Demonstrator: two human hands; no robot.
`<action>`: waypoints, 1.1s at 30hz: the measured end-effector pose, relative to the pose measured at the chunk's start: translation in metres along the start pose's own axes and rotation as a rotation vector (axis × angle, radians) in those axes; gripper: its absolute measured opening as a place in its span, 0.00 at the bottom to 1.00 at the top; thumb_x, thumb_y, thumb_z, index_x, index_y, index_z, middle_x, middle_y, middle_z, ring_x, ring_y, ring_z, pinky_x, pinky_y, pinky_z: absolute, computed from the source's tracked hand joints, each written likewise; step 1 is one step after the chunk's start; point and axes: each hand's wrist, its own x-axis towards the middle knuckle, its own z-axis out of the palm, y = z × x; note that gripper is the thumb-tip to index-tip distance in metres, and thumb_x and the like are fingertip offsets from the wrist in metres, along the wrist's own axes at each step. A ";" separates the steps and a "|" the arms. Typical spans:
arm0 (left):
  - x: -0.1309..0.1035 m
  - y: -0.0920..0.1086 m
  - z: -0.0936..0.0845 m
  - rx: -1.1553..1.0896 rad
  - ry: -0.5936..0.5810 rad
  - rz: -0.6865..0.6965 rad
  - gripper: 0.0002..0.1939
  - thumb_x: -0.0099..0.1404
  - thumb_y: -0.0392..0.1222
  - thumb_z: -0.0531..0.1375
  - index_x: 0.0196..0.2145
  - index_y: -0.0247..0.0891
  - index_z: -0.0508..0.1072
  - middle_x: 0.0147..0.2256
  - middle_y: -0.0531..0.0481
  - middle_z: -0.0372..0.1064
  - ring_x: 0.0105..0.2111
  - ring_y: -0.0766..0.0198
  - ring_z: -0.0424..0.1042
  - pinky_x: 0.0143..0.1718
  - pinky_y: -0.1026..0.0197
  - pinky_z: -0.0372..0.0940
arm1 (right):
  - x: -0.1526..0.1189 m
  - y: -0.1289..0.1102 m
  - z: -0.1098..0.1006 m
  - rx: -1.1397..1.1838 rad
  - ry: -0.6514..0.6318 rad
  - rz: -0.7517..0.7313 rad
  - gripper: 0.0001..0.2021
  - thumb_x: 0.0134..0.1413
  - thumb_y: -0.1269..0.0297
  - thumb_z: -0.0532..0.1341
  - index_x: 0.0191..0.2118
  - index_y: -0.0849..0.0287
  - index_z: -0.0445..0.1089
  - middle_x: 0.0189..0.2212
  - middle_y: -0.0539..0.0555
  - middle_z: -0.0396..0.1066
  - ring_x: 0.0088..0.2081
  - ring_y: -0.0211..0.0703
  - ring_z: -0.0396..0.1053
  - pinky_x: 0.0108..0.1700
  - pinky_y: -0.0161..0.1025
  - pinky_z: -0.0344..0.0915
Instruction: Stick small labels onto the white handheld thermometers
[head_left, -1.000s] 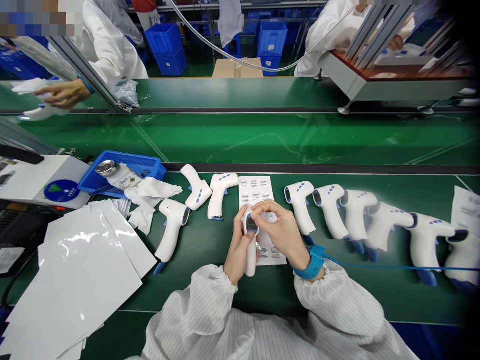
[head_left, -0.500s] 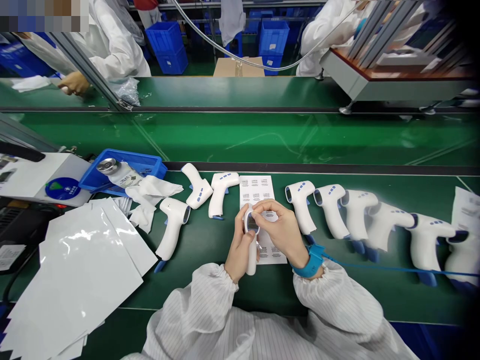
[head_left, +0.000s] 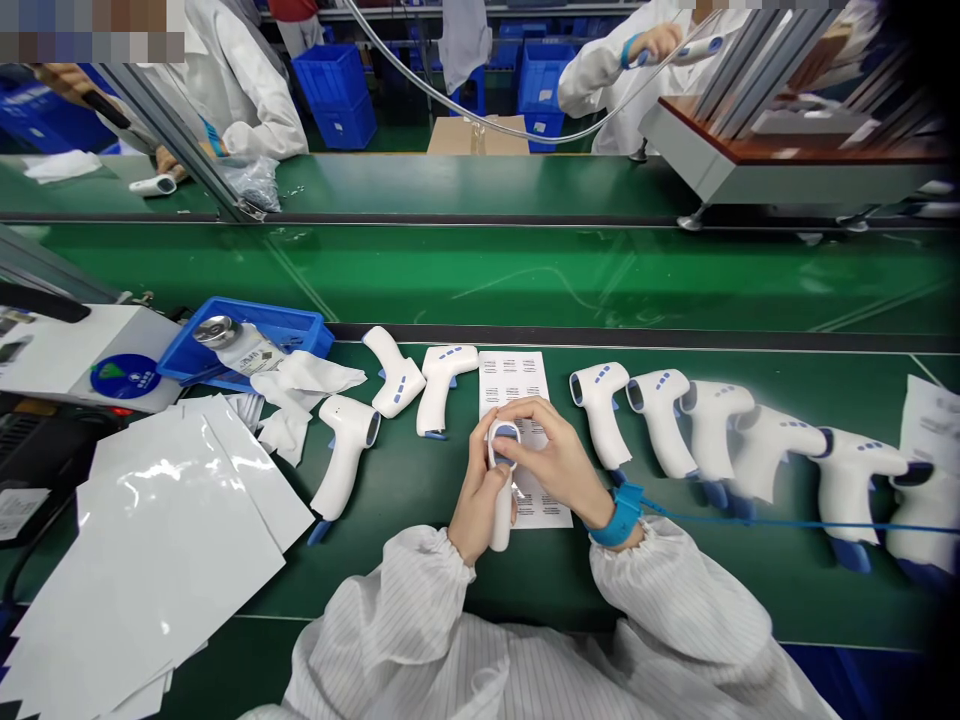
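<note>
My left hand is wrapped round a white infrared thermometer, its handle pointing down toward me and its oval display end facing up. At that end, my right hand grips the head, thumb on the display and fingers curled round the far side. A blue band circles my right wrist. Beneath both hands lies a printed label sheet, partly covered by them. Left of the sheet are more thermometers, one standing apart with its blue trigger flap at the bottom.
A row of thermometers extends to the right. On the left are glossy white sheets, a crumpled cloth, a blue tray with a bottle, and a white device. Co-workers sit across the green belt.
My right thumb has shifted slightly over the display, while the thermometer stays in place in my left hand. Across the belt, a co-worker's hand has risen at upper right holding a thermometer.
</note>
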 end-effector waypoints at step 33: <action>0.029 0.027 -0.045 0.925 0.473 0.362 0.29 0.59 0.30 0.54 0.59 0.33 0.59 0.49 0.35 0.59 0.55 0.41 0.55 0.56 0.34 0.50 | 0.144 0.035 -0.010 -0.690 -0.177 -0.075 0.24 0.49 0.72 0.61 0.55 0.62 0.63 0.51 0.63 0.64 0.54 0.56 0.59 0.55 0.51 0.58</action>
